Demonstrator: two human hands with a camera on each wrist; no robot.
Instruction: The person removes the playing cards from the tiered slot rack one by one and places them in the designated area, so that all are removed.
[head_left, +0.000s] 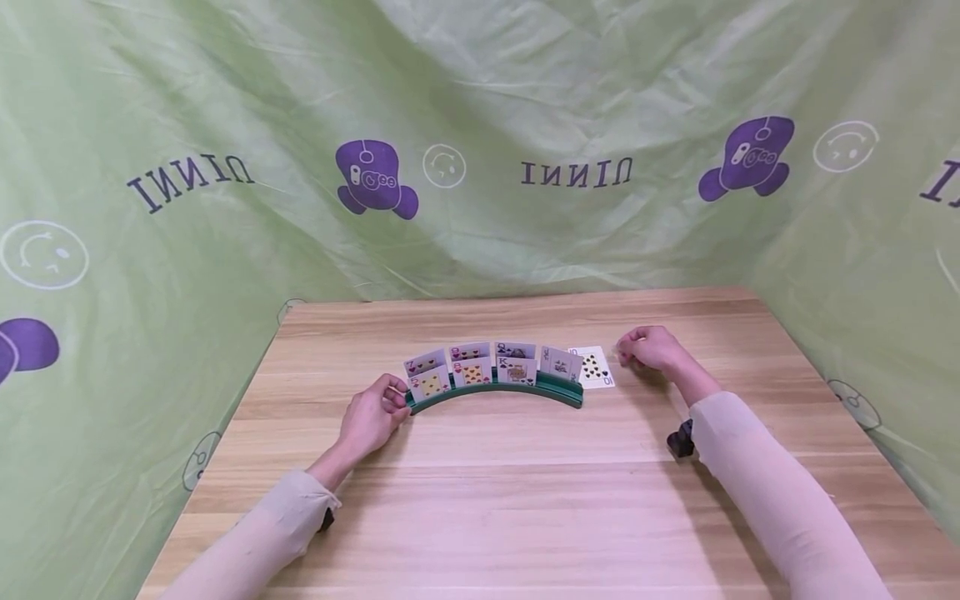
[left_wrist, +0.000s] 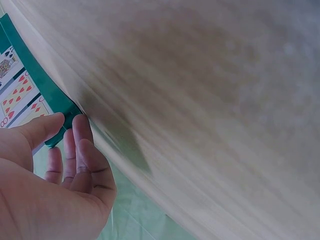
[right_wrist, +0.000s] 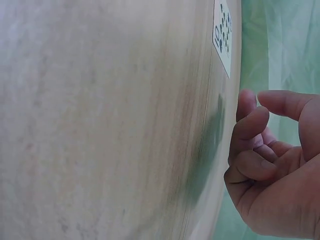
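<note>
A curved green card holder [head_left: 558,395] stands in the middle of the table with two rows of playing cards [head_left: 472,372] upright in it. A king, a queen and several red number cards face me. My left hand [head_left: 371,421] pinches the holder's left end; the left wrist view shows the thumb on the green rim [left_wrist: 42,80] and fingertips at its end. Flat on the table behind the holder's right end lies a black ten [head_left: 597,367], its left edge partly hidden. Just right of that card my right hand [head_left: 651,347] hovers with loosely bent fingers, holding nothing.
The wooden table [head_left: 480,500] runs back to a green cloth [head_left: 480,242] with purple figures, which also hangs along both sides. A small black device [head_left: 681,440] sits under the right sleeve cuff.
</note>
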